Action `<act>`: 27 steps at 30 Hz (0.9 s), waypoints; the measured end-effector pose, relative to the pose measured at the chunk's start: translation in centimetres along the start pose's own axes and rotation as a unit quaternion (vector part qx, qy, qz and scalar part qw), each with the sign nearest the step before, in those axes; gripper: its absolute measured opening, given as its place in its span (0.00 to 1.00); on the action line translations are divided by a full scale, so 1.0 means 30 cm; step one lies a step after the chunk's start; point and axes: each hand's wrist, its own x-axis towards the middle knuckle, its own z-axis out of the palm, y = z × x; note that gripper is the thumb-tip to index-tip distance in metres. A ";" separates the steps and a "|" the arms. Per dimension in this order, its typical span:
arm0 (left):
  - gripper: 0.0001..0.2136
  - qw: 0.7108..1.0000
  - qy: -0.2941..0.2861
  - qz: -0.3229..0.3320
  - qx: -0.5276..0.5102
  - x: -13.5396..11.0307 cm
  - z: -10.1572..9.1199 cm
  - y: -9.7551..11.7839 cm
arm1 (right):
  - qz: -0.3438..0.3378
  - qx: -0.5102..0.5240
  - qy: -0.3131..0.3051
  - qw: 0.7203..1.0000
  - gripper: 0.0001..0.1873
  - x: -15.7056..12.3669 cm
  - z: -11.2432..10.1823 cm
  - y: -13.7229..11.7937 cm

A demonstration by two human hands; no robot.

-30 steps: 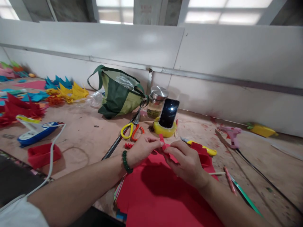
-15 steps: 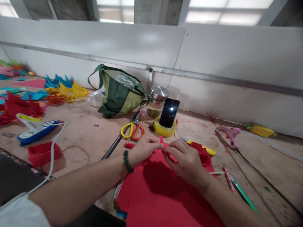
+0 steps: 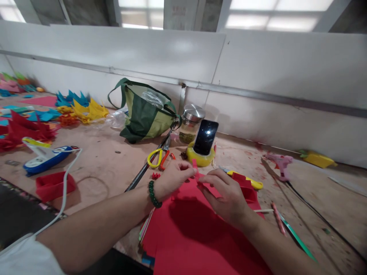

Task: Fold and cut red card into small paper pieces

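My left hand (image 3: 175, 177), with a green bead bracelet on its wrist, pinches a narrow red paper strip (image 3: 195, 165) between thumb and fingertips. From the other side my right hand (image 3: 225, 193) grips the lower part of the same strip, the fingertips of both hands almost meeting. Both hands are over a stack of red paper sheets (image 3: 183, 236), and their shadow falls on it. A small zigzag-folded red paper piece (image 3: 155, 176) lies just beyond my left hand. Folded red paper pieces (image 3: 247, 187) sit beside my right hand.
Scissors (image 3: 155, 158), a phone (image 3: 205, 137) on a yellow tape roll (image 3: 200, 157), a glass jar (image 3: 189, 124) and a green bag (image 3: 147, 114) stand ahead. Right are a yellow cutter (image 3: 254, 181) and pink glue gun (image 3: 281, 164); left, a blue-white iron-like device (image 3: 47, 160) with a cord.
Both hands have shifted slightly on the strip; its upright end shows more, and my left hand has lifted a little. The right fingers have opened somewhat. The view has moved slightly.
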 end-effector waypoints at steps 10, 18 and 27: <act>0.10 1.000 -0.020 0.003 -0.008 -0.010 0.010 0.004 | 0.011 0.023 0.002 1.000 0.08 -0.006 0.014 0.036; 0.07 1.000 0.010 0.017 0.009 -0.011 0.014 0.010 | 0.172 0.115 0.011 0.978 0.04 0.016 0.023 0.010; 0.07 0.997 0.009 0.052 0.065 -0.027 0.020 0.037 | 0.314 0.215 -0.011 0.925 0.10 0.030 0.008 0.014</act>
